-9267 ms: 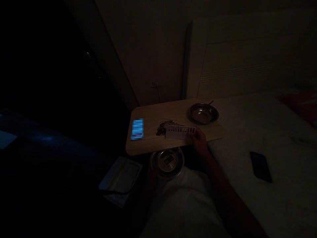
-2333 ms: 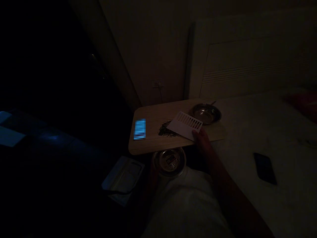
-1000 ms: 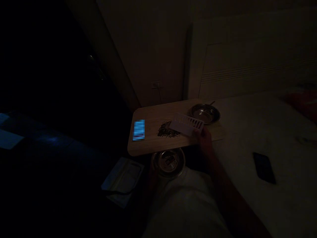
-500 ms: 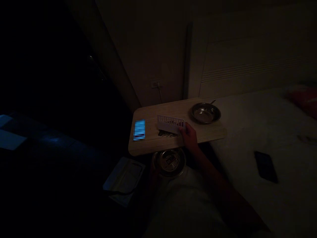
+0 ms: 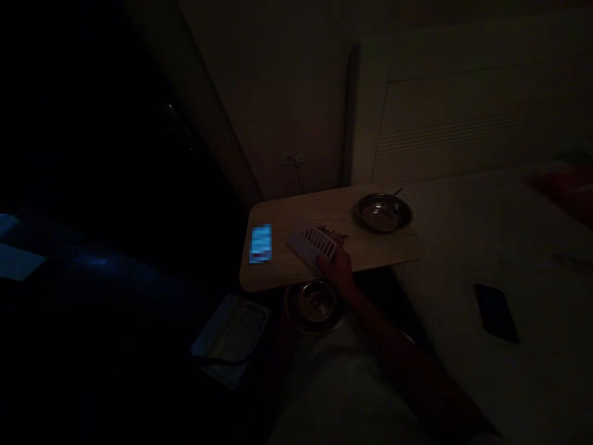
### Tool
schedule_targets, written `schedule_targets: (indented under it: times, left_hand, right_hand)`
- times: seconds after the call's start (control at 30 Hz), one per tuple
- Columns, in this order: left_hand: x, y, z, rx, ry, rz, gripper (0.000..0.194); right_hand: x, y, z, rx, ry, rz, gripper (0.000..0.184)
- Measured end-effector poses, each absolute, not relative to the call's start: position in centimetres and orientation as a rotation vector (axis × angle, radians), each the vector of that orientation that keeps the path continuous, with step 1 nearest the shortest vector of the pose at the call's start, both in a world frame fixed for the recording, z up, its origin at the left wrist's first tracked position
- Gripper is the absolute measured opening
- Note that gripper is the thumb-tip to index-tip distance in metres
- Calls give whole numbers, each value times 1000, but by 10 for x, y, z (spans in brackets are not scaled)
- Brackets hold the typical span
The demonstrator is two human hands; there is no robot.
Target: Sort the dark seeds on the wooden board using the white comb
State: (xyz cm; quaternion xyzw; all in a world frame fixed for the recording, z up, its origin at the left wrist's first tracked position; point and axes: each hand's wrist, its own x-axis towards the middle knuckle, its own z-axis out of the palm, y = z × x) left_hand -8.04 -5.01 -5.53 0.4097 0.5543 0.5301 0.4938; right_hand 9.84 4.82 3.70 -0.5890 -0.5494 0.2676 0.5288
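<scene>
My right hand point(image 5: 337, 267) is closed on a flat white slotted plastic piece point(image 5: 303, 250), holding it by its right end. The piece is tilted over the wooden table point(image 5: 273, 213). Just beyond its slotted edge lie small dark bits point(image 5: 336, 233), partly hidden behind it. Under the table's near edge a shiny metal bowl point(image 5: 340, 318) holds something dark that I cannot make out. My left hand point(image 5: 288, 318) shows only dimly at this bowl's left side, seemingly gripping its rim.
A second metal bowl point(image 5: 385, 213) with a utensil handle sits at the table's right end. A lit phone point(image 5: 260, 243) lies at the left end. A dark phone point(image 5: 495, 312) rests on the bed point(image 5: 445, 272). A pale box-like object point(image 5: 231, 340) is at lower left.
My right hand has moved slightly left and nearer, turning the slotted piece. The dark bits, before under its near edge, now show beyond it. The bowl below has barely moved.
</scene>
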Motion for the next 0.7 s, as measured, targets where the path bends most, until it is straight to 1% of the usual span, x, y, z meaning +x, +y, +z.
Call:
schedule_targets:
  times: [0.03,0.07,0.13,0.17,0.2,0.43,0.6,0.7]
  left_hand:
    - [-79,-49,-52,1000,1341,1284,81]
    - [-78,-49,-47,1017,1328,1266,73]
    - [-75,-49,-38,1033,1324,1259,49]
    - [-73,-49,-33,1038,1322,1258,41]
    - [-71,-50,-29,1044,1321,1259,38]
    - [-66,-57,-13,1056,1333,1275,37]
    - [-68,-56,-17,1054,1348,1281,36]
    - [-70,-54,-25,1047,1353,1290,43]
  right_hand:
    - [96,47,37,-1422,-1321,649,32]
    - [93,46,36,-1429,-1329,664,33]
    - [89,44,35,-1430,-1343,697,34]
    - [88,44,34,-1435,-1350,710,35]
    - [87,43,33,-1446,-1353,717,35]
    - [101,41,26,-1431,-1263,667,34]
    - [115,37,22,-1429,-1218,605,35]
    - [120,34,24,-1425,-1200,606,34]
